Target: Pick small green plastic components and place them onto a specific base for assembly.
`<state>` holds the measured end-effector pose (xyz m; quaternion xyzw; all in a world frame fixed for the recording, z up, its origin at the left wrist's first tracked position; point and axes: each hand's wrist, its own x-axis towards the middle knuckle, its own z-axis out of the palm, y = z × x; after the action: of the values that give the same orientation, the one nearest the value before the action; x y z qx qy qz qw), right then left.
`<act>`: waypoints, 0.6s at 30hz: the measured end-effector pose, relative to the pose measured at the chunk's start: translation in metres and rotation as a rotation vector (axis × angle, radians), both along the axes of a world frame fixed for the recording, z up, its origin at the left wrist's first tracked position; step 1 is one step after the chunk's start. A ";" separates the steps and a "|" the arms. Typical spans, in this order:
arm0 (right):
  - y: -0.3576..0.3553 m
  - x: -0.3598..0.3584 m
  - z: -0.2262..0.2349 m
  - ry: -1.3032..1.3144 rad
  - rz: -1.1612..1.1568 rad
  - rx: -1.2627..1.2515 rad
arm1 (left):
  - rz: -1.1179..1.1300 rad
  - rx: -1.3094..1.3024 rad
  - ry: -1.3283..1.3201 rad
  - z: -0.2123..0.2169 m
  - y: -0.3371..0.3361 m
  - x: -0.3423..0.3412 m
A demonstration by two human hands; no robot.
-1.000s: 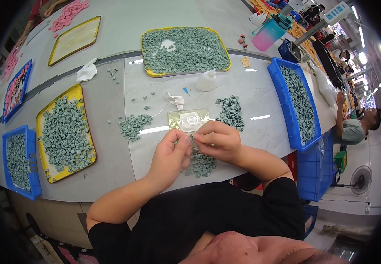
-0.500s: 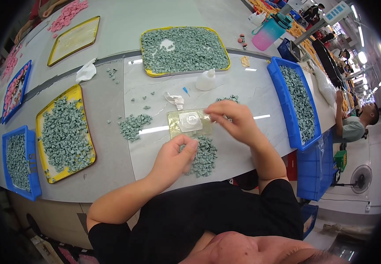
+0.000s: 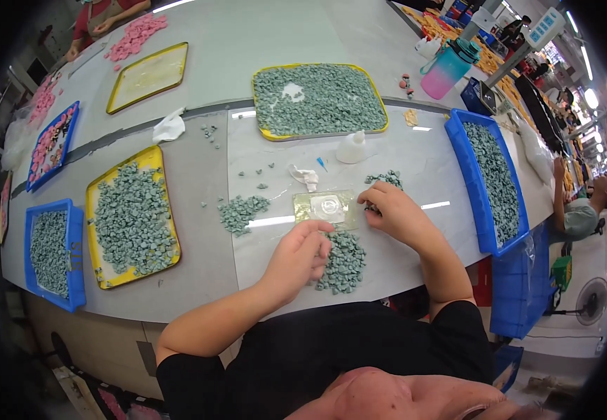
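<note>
My left hand is at the left edge of a pile of small grey-green pieces, its fingers curled. Whatever lies between those fingertips is hidden. Above that pile lies a yellowish see-through pad bearing a white square with a clear round centre. To its right is my right hand, fingers bent down and drawn together beside a smaller heap of green pieces. Dark green bits show at its fingertips, but I cannot tell whether they are gripped. Another green heap sits left of the pad.
A white squeeze bottle, a blue dispensing tip and crumpled tissue lie beyond the pad. Yellow-rimmed trays and blue bins hold green pieces. Other people sit farther off.
My right hand has left the pad's right edge and lowered to the small heap beside it. My left hand has turned, fingers curling toward the near pile. The whole view has shifted slightly.
</note>
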<state>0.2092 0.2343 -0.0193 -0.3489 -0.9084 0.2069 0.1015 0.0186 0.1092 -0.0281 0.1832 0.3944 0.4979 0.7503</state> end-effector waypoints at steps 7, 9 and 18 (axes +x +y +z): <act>-0.021 -0.015 0.017 0.274 0.013 -0.109 | -0.022 0.012 0.037 0.003 -0.001 0.000; -0.028 -0.017 0.021 0.340 0.058 -0.072 | -0.035 0.038 0.047 0.001 -0.001 0.002; -0.039 -0.018 0.020 0.406 0.373 0.285 | 0.005 0.065 0.115 0.004 -0.002 0.009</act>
<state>0.1912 0.1949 0.0002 -0.1102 -0.9378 0.1580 0.2889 0.0271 0.1072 -0.0241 0.2348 0.4212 0.5010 0.7186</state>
